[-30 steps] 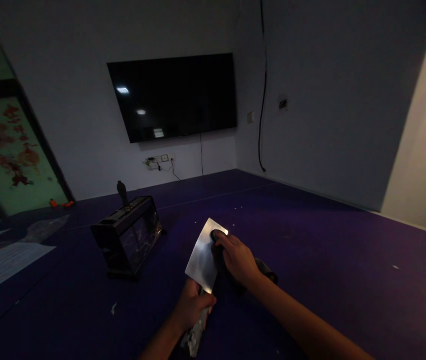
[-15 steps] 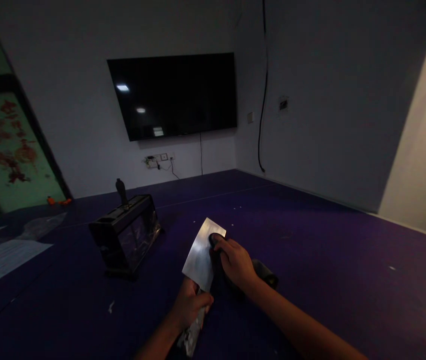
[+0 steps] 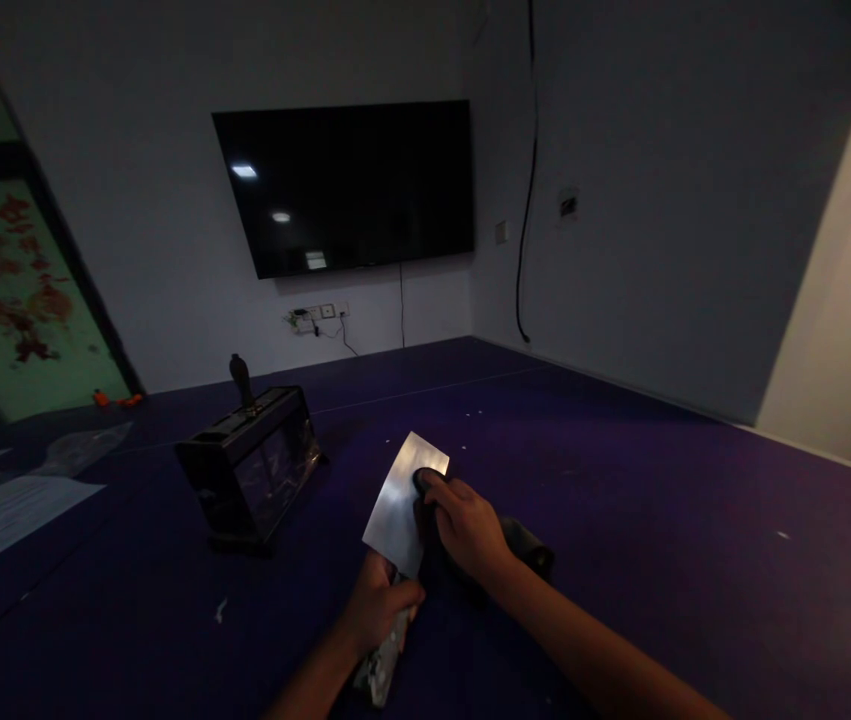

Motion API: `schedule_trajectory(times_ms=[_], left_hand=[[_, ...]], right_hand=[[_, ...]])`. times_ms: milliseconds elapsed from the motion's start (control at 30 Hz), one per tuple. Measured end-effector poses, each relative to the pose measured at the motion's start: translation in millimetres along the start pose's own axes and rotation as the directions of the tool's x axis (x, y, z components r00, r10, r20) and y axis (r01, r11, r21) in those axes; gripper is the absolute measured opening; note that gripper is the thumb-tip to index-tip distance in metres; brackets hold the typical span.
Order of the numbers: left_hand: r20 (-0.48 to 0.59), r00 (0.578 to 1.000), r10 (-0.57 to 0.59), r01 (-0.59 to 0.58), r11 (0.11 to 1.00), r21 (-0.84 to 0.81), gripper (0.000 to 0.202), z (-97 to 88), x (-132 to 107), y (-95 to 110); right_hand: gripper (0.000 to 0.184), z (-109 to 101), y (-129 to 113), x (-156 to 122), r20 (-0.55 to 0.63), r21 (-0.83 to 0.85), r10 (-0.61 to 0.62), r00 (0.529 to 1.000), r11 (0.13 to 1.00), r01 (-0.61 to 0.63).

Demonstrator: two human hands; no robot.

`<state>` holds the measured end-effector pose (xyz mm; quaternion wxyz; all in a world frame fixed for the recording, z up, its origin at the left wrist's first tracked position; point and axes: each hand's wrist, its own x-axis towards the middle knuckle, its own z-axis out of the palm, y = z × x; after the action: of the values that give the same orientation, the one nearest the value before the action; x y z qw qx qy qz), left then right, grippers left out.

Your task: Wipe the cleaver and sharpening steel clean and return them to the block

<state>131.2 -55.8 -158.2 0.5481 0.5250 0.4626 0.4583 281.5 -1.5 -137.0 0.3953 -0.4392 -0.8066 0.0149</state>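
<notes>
Hardly any change over the last second, so likely same step: left hand point(image 3: 381, 605) clamped round the cleaver point(image 3: 395, 510) handle point(image 3: 380, 672), near centre, right hand point(image 3: 474, 530) fingers closed on a black object point(image 3: 420, 479), apparently against the blade's far right part.

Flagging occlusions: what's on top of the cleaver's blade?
A dark, round-ended object, gripped by the right hand, covers part of the cleaver's blade; the part beneath cannot be seen.
</notes>
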Motion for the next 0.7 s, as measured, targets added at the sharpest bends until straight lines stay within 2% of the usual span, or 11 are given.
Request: schedule_trajectory(times_ms=[167, 267, 367, 567, 700], left_hand=[[0.044, 0.999, -0.019, 0.018, 0.999, 0.033, 0.029, 0.8, -1.9, 0.1], [0.054, 0.998, -0.023, 0.02, 0.998, 0.058, 0.023, 1.4, -3.6, 1.5], [0.053, 0.998, -0.013, 0.011, 0.999, 0.042, 0.027, 2.1, -4.6, 2.9], [0.06, 0.998, 0.001, -0.003, 0.999, 0.035, 0.035, 2.9, -3.6, 1.3], [0.053, 0.999, 0.011, -0.012, 1.0, 0.029, 0.033, 1.3, -1.2, -4.1]], right_hand=[[0.039, -6.2, 15.3, 7.5, -0.035, -0.018, 0.071, 0.997, 0.997, -0.072], [0.039, -7.3, 21.6, 9.1, -0.048, -0.017, 0.091, 0.995, 0.996, -0.092], [0.039, -6.3, 23.2, 8.9, -0.053, -0.021, 0.087, 0.995, 0.996, -0.089], [0.039, -4.8, 18.2, 7.6, -0.067, -0.004, 0.047, 0.997, 0.999, -0.047], [0.034, -1.4, 11.4, 3.3, -0.063, 0.04, -0.055, 0.996, 0.998, 0.058]])
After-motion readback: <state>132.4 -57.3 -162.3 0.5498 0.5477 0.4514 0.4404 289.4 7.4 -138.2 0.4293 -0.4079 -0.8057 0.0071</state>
